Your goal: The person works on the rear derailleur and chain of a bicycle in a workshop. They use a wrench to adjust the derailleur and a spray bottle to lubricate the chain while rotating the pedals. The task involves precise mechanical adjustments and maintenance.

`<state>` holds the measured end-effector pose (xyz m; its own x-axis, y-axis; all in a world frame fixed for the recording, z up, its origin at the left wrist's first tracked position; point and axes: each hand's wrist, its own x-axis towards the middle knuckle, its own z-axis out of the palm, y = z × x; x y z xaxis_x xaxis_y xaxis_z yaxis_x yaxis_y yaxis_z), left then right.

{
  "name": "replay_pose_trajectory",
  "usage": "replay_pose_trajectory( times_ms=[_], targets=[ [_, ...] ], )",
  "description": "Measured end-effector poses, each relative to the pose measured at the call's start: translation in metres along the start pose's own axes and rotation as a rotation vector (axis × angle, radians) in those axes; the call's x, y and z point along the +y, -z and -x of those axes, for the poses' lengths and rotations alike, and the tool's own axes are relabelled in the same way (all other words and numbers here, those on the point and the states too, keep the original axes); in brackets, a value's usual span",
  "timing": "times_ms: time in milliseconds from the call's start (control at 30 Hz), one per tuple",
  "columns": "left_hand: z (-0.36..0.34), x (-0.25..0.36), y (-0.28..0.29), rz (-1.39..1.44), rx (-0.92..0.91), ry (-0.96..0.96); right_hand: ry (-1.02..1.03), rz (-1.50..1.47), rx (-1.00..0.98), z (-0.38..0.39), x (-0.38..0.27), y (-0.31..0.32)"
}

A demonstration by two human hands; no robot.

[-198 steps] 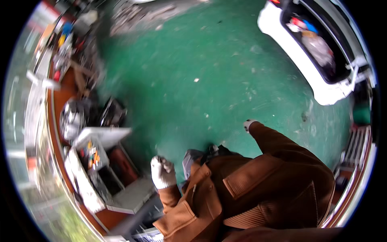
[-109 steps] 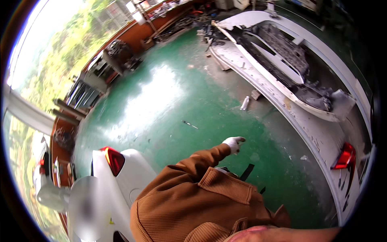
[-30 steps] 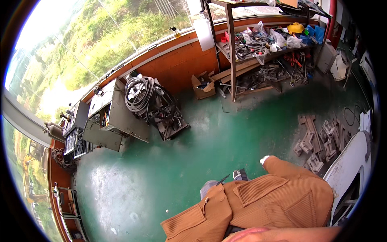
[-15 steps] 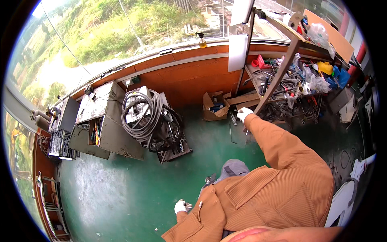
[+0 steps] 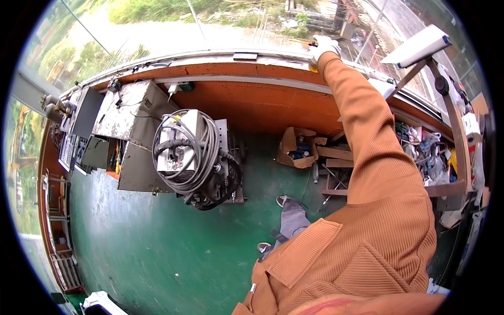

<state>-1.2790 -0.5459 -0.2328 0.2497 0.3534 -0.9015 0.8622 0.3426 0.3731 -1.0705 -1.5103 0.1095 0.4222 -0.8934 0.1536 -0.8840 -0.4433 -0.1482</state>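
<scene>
My right hand, in a white glove, reaches far out to the window sill. Its fingers are closed around the top of a pump oil can. Amber liquid shows in the can's lower part, below the glove, and a thin yellowish spout sticks out to the left. The hand covers most of the can, and I cannot tell whether it still rests on the sill. My left hand is out of the picture.
A machine with coiled grey cable stands left of centre, beside a worn metal cabinet. An open cardboard box sits against the orange wall. At right, a cluttered bench stands behind a brown metal frame.
My right hand has gone from beside the bench frame's post up to the sill and closed on the oil can. My left hand has left the picture. The view has shifted.
</scene>
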Motion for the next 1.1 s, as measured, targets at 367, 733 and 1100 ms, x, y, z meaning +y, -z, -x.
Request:
replay_pose_trajectory(
  times_ms=[367, 733, 1100],
  targets=[
    [0.037, -0.262, 0.143, 0.657, -0.211, -0.020, 0.474, 0.007, 0.121, -0.024, 0.029, -0.084],
    [0.030, -0.363, 0.221, 0.855, 0.223, -0.012, 0.703, -0.794, -0.276, 0.387, -0.124, -0.156],
    [0.015, -0.458, 0.439, 1.385, 0.383, 0.058, 1.355, -0.780, -1.299, 1.114, -0.275, -0.141]
  ],
)
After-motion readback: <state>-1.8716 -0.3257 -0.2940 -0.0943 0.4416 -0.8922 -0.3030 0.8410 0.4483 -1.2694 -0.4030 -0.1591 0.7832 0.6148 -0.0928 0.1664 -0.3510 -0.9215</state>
